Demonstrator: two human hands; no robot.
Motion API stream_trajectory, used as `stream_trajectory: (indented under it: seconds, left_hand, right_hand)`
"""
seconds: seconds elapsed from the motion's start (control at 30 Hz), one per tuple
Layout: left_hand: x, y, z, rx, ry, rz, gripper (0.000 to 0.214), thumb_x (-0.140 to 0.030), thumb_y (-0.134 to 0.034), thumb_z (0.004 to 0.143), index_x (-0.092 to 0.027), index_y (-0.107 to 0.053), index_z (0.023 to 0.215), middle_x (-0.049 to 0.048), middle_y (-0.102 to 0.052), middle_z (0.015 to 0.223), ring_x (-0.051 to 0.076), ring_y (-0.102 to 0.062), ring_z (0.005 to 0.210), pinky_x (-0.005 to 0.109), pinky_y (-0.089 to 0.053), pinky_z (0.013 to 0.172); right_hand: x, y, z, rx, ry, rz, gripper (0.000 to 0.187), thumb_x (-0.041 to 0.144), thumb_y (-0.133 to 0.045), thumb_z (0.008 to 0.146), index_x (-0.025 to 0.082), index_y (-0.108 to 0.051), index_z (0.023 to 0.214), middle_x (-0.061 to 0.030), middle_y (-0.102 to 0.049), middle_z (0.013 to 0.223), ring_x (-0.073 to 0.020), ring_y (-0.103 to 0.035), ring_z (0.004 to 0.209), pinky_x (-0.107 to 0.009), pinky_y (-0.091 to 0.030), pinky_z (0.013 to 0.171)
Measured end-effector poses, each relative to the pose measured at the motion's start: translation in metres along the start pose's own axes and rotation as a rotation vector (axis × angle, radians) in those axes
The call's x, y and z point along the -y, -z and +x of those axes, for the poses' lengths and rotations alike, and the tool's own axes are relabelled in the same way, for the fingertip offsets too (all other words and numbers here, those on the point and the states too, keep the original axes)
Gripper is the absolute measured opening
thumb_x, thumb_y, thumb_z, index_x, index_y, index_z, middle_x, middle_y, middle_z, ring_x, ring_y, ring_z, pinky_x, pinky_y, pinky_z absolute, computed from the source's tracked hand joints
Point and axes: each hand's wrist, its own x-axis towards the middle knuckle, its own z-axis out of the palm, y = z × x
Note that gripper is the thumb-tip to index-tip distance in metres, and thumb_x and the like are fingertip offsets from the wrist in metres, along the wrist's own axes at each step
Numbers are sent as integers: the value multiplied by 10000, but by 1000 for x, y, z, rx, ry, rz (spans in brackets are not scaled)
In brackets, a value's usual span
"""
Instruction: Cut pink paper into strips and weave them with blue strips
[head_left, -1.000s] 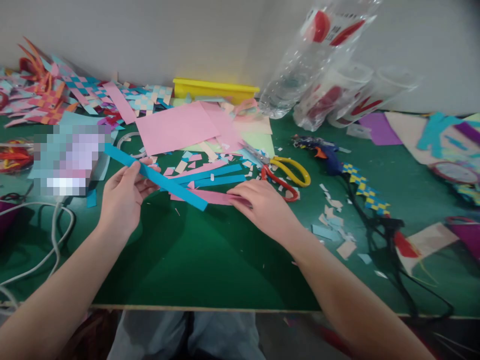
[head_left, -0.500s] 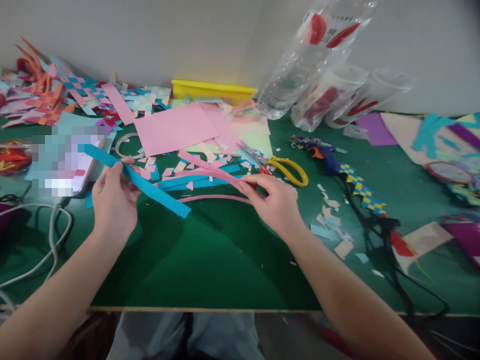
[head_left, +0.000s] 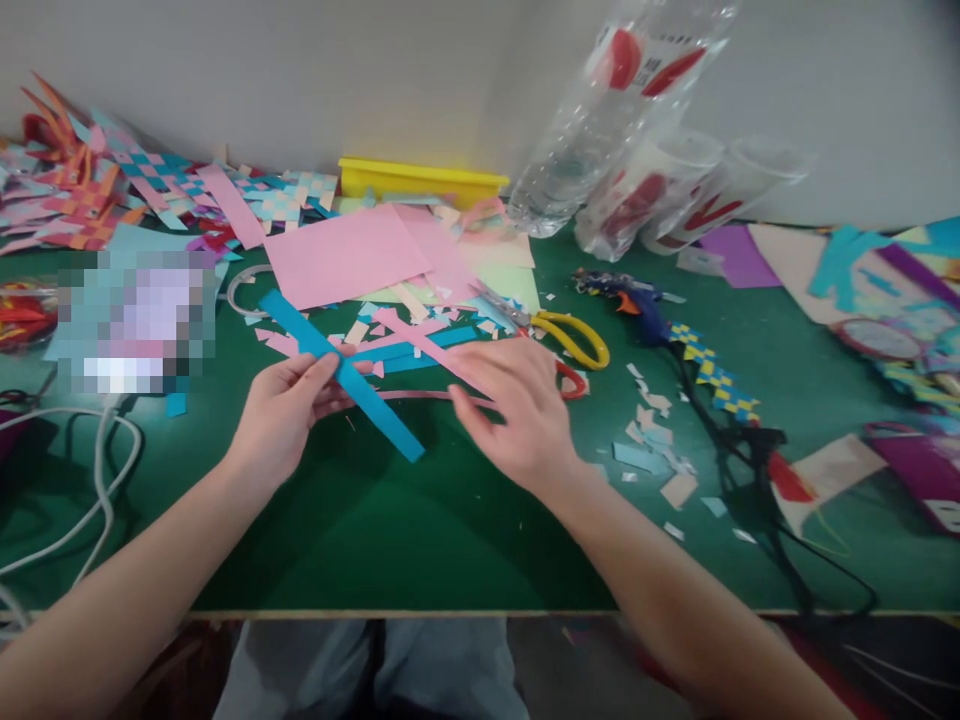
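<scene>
Pinched between the thumb and fingers of my left hand [head_left: 285,410] is a blue paper strip [head_left: 382,415], held slantwise above the table. My right hand [head_left: 517,410] is to its right, thumb and fingers apart. Beneath its fingers runs a pink paper strip [head_left: 420,340], its right part hidden by the hand; whether the fingertips touch it I cannot tell. Other blue strips [head_left: 427,355] and a curved pink strip [head_left: 412,393] lie behind and between the hands.
Pink paper sheets [head_left: 345,255] and scraps lie behind. Yellow-handled scissors [head_left: 577,340], red handles [head_left: 574,380] and a blue glue gun [head_left: 645,315] are on the right. A plastic bottle [head_left: 577,130] and cups [head_left: 739,190] stand behind. A white cable [head_left: 105,480] runs at left.
My left hand has moved right with the blue strip, toward my right hand. My right hand has shifted slightly left, and its fingers have spread from their pinch on the pink strip.
</scene>
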Motion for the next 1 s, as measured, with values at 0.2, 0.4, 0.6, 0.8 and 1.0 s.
stream_trajectory:
  seconds: [0.2, 0.4, 0.6, 0.8, 1.0]
  left_hand:
    - [1, 1, -1, 130, 144, -45, 172, -285, -695, 850, -143, -743, 935, 82, -771, 880, 161, -725, 741, 246, -598, 703]
    - [4, 2, -2, 238, 71, 93, 311, -374, -718, 830, -170, -737, 1064, 91, -761, 1000, 203, -724, 837, 319, -599, 787]
    - [4, -2, -5, 155, -89, 312, 423, -480, -724, 787, -182, -742, 1087, 67, -740, 958, 203, -684, 830, 306, -584, 737]
    - [2, -2, -7, 218, -74, 231, 382, -535, -646, 850, -183, -761, 944, 59, -716, 853, 158, -653, 720, 263, -574, 676]
    - [3, 3, -7, 178, -148, 403, 289, -462, -751, 775, -178, -756, 825, 46, -714, 772, 192, -665, 728, 287, -557, 675]
  right_hand:
    - [20, -15, 2, 132, 199, 54, 226, 145, -588, 912, 281, -642, 1084, 6, -705, 933, -142, -594, 942, -332, -420, 928]
    - [38, -26, 9, 160, -157, 599, 178, 291, -546, 957, 208, -666, 856, 24, -558, 663, -115, -526, 666, -294, -431, 716]
    - [39, -33, 25, 364, -729, 882, 481, 528, -562, 890, 210, -390, 572, 58, -342, 575, -86, -345, 538, -248, -320, 521]
    - [34, -36, 24, 500, -744, 822, 421, 419, -615, 866, 195, -423, 567, 67, -348, 541, -72, -294, 523, -252, -253, 505]
    - [34, -37, 19, 507, -737, 777, 371, 373, -687, 811, 188, -487, 558, 74, -383, 510, -68, -294, 500, -258, -254, 494]
